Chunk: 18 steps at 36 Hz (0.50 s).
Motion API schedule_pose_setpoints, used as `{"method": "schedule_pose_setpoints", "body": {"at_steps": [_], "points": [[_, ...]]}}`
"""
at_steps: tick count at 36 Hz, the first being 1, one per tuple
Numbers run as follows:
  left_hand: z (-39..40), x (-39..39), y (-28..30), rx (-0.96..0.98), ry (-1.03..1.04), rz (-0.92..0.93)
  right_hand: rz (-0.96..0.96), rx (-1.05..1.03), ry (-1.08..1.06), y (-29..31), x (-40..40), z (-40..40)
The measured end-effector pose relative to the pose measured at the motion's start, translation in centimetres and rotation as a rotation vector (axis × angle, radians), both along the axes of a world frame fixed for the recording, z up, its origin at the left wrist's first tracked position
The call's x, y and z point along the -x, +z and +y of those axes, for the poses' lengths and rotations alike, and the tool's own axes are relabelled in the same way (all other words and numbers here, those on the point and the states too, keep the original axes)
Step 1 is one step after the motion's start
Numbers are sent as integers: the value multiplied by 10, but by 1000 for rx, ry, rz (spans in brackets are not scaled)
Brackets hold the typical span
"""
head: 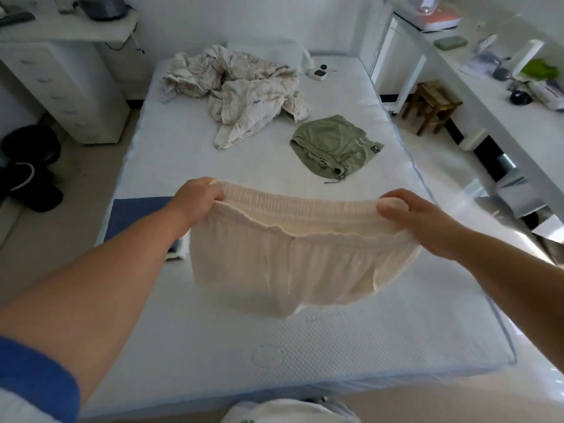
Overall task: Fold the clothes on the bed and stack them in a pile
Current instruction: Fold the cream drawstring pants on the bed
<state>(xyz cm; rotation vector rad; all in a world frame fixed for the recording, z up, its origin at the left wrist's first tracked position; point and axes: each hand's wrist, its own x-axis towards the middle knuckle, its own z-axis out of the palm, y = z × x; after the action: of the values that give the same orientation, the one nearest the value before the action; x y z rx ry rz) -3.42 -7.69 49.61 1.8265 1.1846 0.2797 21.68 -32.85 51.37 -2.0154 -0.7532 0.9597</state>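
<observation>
Now my left hand [200, 195] and right hand [418, 218] each pinch an end of the waistband, holding the cream shorts [293, 254] stretched above the near half of the bed [366, 337]. Beyond lie one green garment [334, 146] and one crumpled pale heap [241, 90], apart. A folded blue piece [137, 215] sits at the left edge; bare mattress stays open below.

Soft daylight is filling the room, coming mostly from the right, where a shelf [476, 87] is glaring white. The mattress [351, 331] is looking pale and washed out. Straight lines are bending near the edges, and the picture is appearing slightly soft throughout.
</observation>
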Motion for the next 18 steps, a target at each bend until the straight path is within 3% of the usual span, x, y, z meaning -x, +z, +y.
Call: {"method": "schedule_pose_setpoints", "body": {"at_steps": [4, 9, 13, 18], "points": [[2, 0, -2, 67, -18, 41, -225, 221, 319, 4, -6, -13], [-5, 1, -1, 166, -131, 54, -625, 179, 480, -3, -3, -32], [-13, -2, 5, 358, -429, 88, -544, 195, 344, -1, -20, -42], [-32, -31, 1, 192, -556, 170, -474, 238, 218, -5, -56, -65]]}}
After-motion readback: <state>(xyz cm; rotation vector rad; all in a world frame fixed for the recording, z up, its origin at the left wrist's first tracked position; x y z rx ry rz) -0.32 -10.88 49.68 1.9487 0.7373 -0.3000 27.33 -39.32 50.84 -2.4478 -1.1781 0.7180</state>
